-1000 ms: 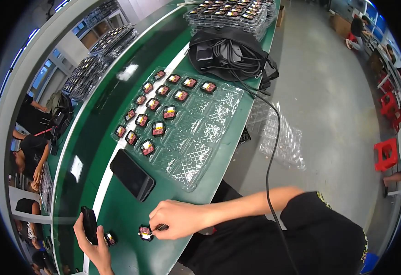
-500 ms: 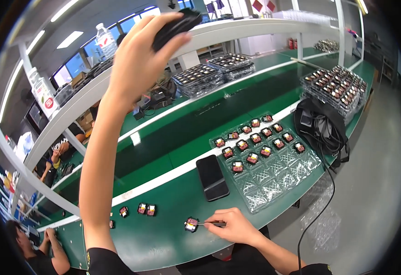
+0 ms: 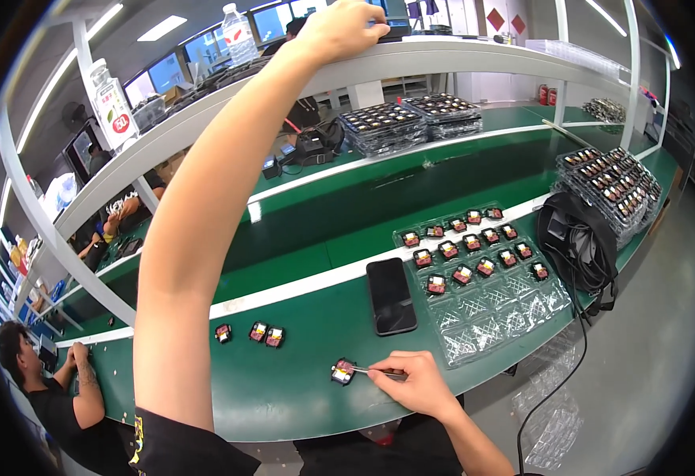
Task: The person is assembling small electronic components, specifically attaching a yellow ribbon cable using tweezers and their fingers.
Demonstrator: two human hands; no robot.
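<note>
My left arm stretches up to the white overhead shelf. There my left hand (image 3: 343,32) has its fingers curled at a flat black object (image 3: 396,32), partly hidden behind them and resting at the shelf. Low on the green bench, my right hand (image 3: 415,382) pinches metal tweezers (image 3: 377,370). Their tips touch a small black square part (image 3: 342,371) with a reddish and white face, lying on the bench. Farther left lie similar small parts, a pair (image 3: 266,334) side by side and a single one (image 3: 223,332).
A clear blister tray (image 3: 486,297), partly filled with such parts, lies right of a black phone (image 3: 392,297). Beyond are a black bag (image 3: 576,238) with cables and stacked filled trays (image 3: 613,190). Bottles (image 3: 240,36) stand on the shelf (image 3: 474,51). A person (image 3: 53,389) sits at left.
My left hand has brought the black object from above the shelf edge to the shelf. The view has shifted. My right hand keeps the tweezers at the small part, which has turned slightly.
</note>
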